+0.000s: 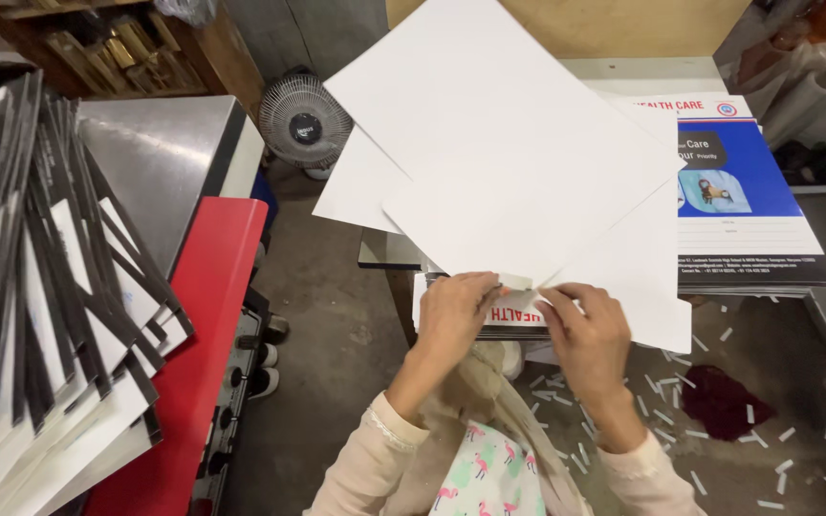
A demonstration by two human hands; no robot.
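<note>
Pinching the near corner of fanned white sheets with both hands

Curled and palm down, the left hand (453, 311) grips the near edge of the large white sheets (499, 153), thumb and fingers closed on the corner, forearm in a cream sleeve angling up from below. Just beside it, the right hand (585, 330) has its fingers bent and presses on the same corner. These sheets fan out over the tabletop (623, 72), partly covering a blue and white printed stack (748, 210). Left of them stand a red machine (207, 315) and a small fan (305, 122); paper strips (719, 411) litter the floor.
</note>
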